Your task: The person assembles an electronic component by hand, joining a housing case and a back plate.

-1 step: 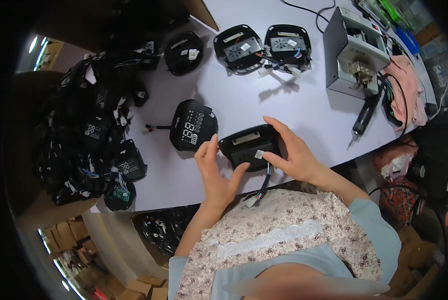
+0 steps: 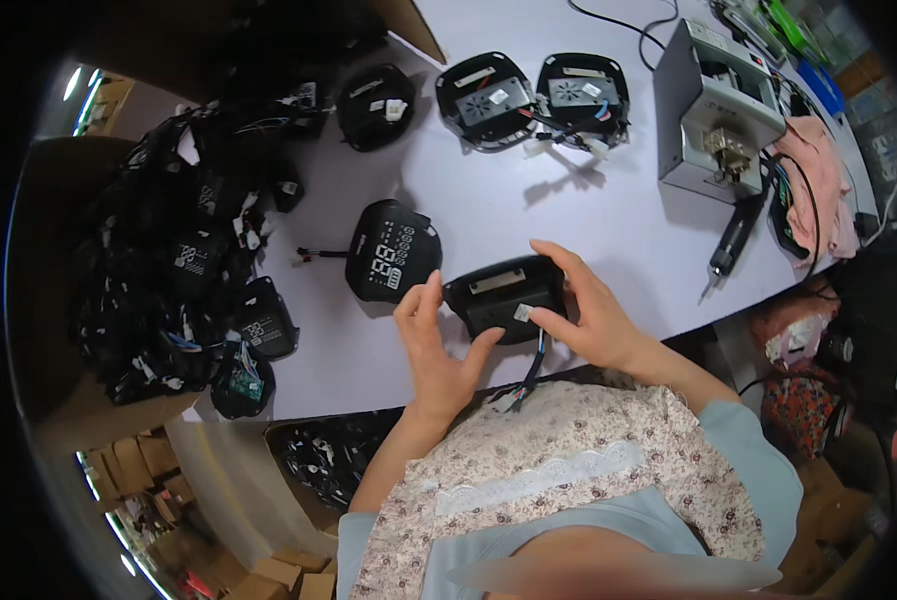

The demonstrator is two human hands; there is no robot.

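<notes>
A black display unit, back side up, is between my hands near the table's front edge. It has a pale strip, a small white sticker and a wire bundle with a white plug hanging toward the apron. My right hand grips its right end, thumb beside the sticker. My left hand holds the left end, with the thumb on the lower edge and the fingers at the upper left corner. Just left lies another display unit, face up, showing pale digits and icons, its short cable pointing left.
A dark heap of similar units fills the left side. Backs up at the rear lie a single unit and two with grey plates. At right stand a grey machine, an electric screwdriver and a pink cloth.
The whole view has shifted very slightly, so things on the table appear a little farther right. Both hands keep their hold on the unit.
</notes>
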